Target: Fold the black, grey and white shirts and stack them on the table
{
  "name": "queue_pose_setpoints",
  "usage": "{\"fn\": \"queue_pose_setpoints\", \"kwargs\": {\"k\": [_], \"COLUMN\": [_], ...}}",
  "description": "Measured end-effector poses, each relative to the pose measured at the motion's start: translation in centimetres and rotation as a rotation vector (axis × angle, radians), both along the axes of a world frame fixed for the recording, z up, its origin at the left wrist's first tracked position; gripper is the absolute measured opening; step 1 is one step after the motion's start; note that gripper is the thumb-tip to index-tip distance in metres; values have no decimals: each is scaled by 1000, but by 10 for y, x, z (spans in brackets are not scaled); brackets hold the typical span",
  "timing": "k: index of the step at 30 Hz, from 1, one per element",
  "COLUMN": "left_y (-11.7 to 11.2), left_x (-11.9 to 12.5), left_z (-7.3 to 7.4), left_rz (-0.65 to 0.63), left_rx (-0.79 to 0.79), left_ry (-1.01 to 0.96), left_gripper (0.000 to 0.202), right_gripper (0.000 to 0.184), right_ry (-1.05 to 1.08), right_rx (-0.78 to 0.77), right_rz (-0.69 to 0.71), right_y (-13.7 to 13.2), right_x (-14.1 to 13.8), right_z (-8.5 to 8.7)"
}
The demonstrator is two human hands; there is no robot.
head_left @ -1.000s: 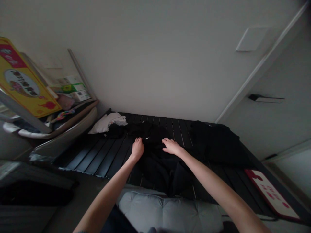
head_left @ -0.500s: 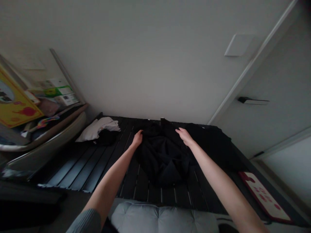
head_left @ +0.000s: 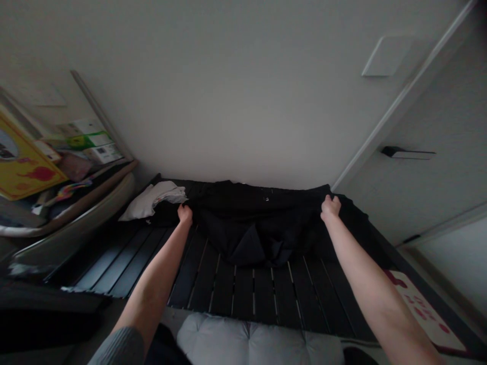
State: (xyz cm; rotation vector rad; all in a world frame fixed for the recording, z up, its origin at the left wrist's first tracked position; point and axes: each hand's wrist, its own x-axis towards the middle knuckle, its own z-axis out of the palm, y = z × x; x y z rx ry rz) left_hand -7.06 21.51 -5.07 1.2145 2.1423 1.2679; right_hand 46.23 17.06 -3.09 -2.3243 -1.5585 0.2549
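Observation:
A black garment (head_left: 251, 218) stretches between my two hands over a dark slatted bench, its lower part bunched in folds. My left hand (head_left: 185, 214) is closed on its left edge, close to a folded light-grey cloth (head_left: 154, 200) that lies on a dark piece of cloth. On the far side, my right hand (head_left: 330, 207) grips the garment's right edge. The kind of garment cannot be made out in the dim light. More black fabric (head_left: 357, 233) lies at the right, beyond my right hand.
The slatted bench (head_left: 243, 294) runs along a white wall. A grey tufted cushion (head_left: 258, 344) is at its front. At the left stands a bin (head_left: 95, 203) with boxes and a yellow board. A red-and-white board (head_left: 426, 309) lies at right, near a door handle (head_left: 409, 153).
My hands have moved apart, the left one leftward and the right one rightward. The black garment, bunched before, is now spread wide between them.

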Motion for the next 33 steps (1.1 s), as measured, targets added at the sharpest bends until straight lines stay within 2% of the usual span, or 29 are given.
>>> {"fn": "queue_pose_setpoints", "kwargs": {"k": [3, 7, 9, 11, 13, 15, 17, 19, 21, 23, 26, 28, 29, 31, 33], "left_y": [-6, -21, -33, -50, -68, -88, -108, -126, -140, -148, -152, -155, -157, -165, -174], "left_x": [1, 14, 28, 47, 69, 92, 114, 133, 149, 160, 163, 152, 143, 121, 95], "left_z": [13, 25, 28, 29, 31, 34, 36, 36, 35, 32, 33, 38, 41, 47, 50], "left_rz": [17, 18, -18, -144, -362, -604, -793, -910, -969, -999, -993, -900, -833, -699, -589], "left_rx": [-47, -82, -52, 29, 103, 117, 93, 41, -15, -55, -47, -3, 19, 61, 109], "left_ry": [19, 70, 168, 307, 381, 356, 290, 236, 249, 301, 311, 257, 216, 120, 47], "left_gripper": [40, 55, 61, 57, 45, 32, 29, 42, 63, 74, 49, 34, 31, 28, 29], "right_gripper": [59, 73, 79, 73, 64, 55, 45, 36, 29, 28, 35, 46, 54, 61, 55], "right_ry": [70, 97, 55, -15, -66, -74, -54, -31, -7, 26, 82, 56, 10, -116, -215], "right_rx": [44, 91, 137, 180, 157, 71, -13, -51, -47, -25, -56, -123, -143, -132, -93], "right_rz": [-243, -353, -297, -144, 7, 127, 217, 280, 339, 429, 686, 848, 884, 863, 820], "right_y": [-6, -18, -28, -42, -56, -69, -79, -87, -96, -106, -124, -137, -144, -155, -163], "right_x": [-6, -37, -58, -79, -98, -112, -121, -127, -129, -130, -130, -130, -130, -130, -132], "right_z": [-4, -8, -9, -8, -6, -6, -6, -5, -2, 5, 15, 19, 20, 19, 19]}}
